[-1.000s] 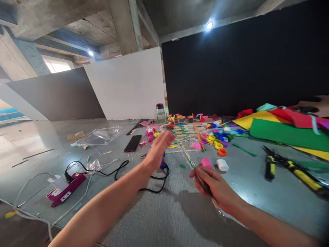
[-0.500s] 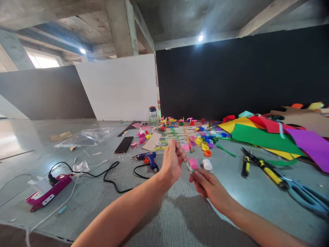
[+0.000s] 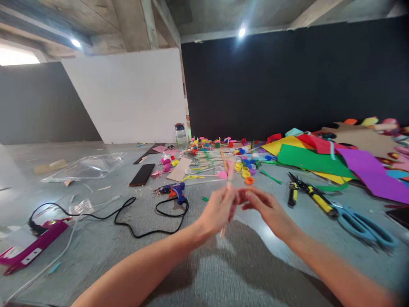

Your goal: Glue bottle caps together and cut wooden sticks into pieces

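Observation:
My left hand [image 3: 220, 209] is closed around a thin pale stick [image 3: 230, 172], held nearly upright. Its blurred upper end looks pinkish, and the lower end pokes out beneath the fist. Close against it on the right is my right hand [image 3: 260, 204], fingers loosely bent and apart, their tips by the left fingers. Nothing shows in the right hand. Beyond the hands lie colourful bottle caps [image 3: 245, 172] and a row of pale sticks with green bits [image 3: 207, 157]. A blue hot glue gun [image 3: 174, 190] rests left of my left hand.
A black cable [image 3: 134, 233] loops near a magenta power strip [image 3: 35, 245]. Also on the left are a phone [image 3: 142, 175] and a clear plastic bag [image 3: 86, 167]. Pliers [image 3: 311, 196], blue scissors [image 3: 361, 224] and coloured sheets [image 3: 315, 164] lie to the right. A jar [image 3: 180, 135] stands behind.
The stick, earlier slanting between both hands, now stands upright in my left hand. My right hand has moved up, its fingers off the stick's end. The view has shifted right and slightly down.

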`<action>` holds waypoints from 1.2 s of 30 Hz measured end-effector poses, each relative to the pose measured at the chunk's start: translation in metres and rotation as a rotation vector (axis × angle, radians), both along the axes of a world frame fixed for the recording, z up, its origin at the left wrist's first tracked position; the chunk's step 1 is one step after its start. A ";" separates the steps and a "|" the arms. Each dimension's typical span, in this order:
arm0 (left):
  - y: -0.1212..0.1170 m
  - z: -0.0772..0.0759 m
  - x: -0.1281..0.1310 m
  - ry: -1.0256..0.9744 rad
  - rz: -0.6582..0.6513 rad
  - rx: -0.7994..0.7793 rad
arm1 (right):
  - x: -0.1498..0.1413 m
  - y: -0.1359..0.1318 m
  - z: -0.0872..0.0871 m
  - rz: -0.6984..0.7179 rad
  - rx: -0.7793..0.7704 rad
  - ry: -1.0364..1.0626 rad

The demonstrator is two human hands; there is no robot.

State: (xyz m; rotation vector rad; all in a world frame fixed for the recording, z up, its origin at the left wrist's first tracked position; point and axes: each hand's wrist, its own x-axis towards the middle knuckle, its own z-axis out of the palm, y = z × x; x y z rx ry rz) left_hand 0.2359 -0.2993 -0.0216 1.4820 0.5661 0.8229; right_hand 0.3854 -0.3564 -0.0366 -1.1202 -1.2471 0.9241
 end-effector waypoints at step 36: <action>0.028 -0.001 -0.011 0.896 0.078 0.706 | 0.166 0.027 0.007 -0.840 0.332 0.459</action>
